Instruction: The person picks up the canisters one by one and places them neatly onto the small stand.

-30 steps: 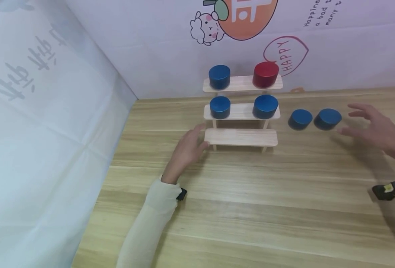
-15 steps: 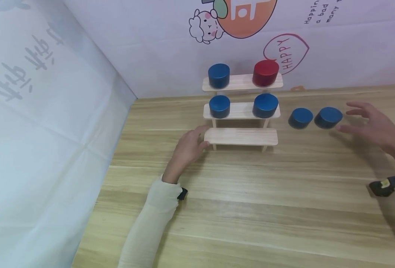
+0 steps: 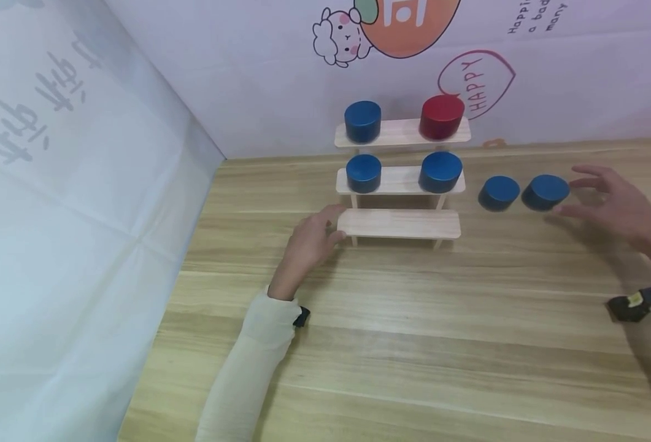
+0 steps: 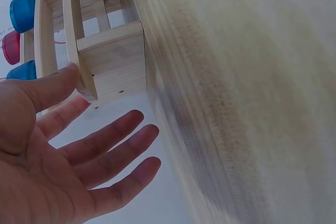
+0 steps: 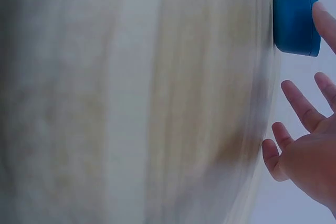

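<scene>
A three-tier wooden stand (image 3: 398,223) stands on the table near the back wall. My left hand (image 3: 307,247) pinches the left end of its lowest tier between thumb and index finger; in the left wrist view the other fingers (image 4: 123,169) are spread off the wood. Two blue round tins sit on the table right of the stand. Beside the right-hand blue tin (image 3: 546,192) is my right hand (image 3: 615,212), thumb and fingers apart around its near side. In the right wrist view the thumb overlaps this tin (image 5: 295,23); contact is unclear.
The top tier bears a blue tin (image 3: 362,121) and a red tin (image 3: 442,117). On the middle tier are two more blue tins, one left (image 3: 364,174) and one right (image 3: 440,172). A printed cloth (image 3: 270,80) hangs behind, and another (image 3: 82,245) borders the left.
My left thumb and index finger have closed onto the stand's end. The right hand has come slightly nearer to the right-hand tin. The tins and stand stay in place.
</scene>
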`<state>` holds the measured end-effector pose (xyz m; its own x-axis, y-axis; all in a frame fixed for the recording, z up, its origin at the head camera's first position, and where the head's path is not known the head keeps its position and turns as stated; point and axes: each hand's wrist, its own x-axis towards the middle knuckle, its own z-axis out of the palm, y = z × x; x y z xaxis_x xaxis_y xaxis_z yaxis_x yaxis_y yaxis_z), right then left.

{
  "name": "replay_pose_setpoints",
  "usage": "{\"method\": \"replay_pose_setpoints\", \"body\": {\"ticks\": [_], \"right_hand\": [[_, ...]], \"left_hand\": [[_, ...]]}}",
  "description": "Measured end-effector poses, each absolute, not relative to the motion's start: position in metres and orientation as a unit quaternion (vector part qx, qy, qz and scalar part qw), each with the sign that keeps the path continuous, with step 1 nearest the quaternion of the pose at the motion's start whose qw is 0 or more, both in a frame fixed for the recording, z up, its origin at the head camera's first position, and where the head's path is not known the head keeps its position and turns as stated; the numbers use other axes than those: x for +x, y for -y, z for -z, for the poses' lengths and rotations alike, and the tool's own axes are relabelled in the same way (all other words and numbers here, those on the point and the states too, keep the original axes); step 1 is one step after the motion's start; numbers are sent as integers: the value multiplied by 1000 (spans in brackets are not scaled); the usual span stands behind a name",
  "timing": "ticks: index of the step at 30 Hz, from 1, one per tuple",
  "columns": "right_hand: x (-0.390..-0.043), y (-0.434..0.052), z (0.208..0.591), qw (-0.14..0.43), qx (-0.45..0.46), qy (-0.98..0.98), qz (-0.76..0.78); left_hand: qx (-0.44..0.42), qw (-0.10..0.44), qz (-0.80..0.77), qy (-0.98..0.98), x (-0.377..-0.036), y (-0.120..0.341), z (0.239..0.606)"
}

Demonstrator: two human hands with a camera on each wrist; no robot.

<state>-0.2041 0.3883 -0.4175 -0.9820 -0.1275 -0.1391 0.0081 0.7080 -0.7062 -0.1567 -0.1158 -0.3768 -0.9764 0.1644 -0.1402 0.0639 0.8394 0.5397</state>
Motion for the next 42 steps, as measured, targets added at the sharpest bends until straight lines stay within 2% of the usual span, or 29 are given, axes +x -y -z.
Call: {"method": "replay_pose_setpoints", "body": {"ticks": [12, 20, 28, 42], "right_hand": [[-207, -382, 415, 111, -38, -916, 384], [-209, -377, 415, 89, -31, -921, 378], [-211, -367, 412, 101, -33, -922, 372], [-216, -366, 415, 90, -35, -937, 335]], "left_hand": [[57, 95, -273, -956, -158, 115, 374], [55, 91, -274, -956, -156, 115, 375], [57, 97, -271, -956, -156, 117, 374], [56, 102, -284, -952, -157, 118, 374]]}}
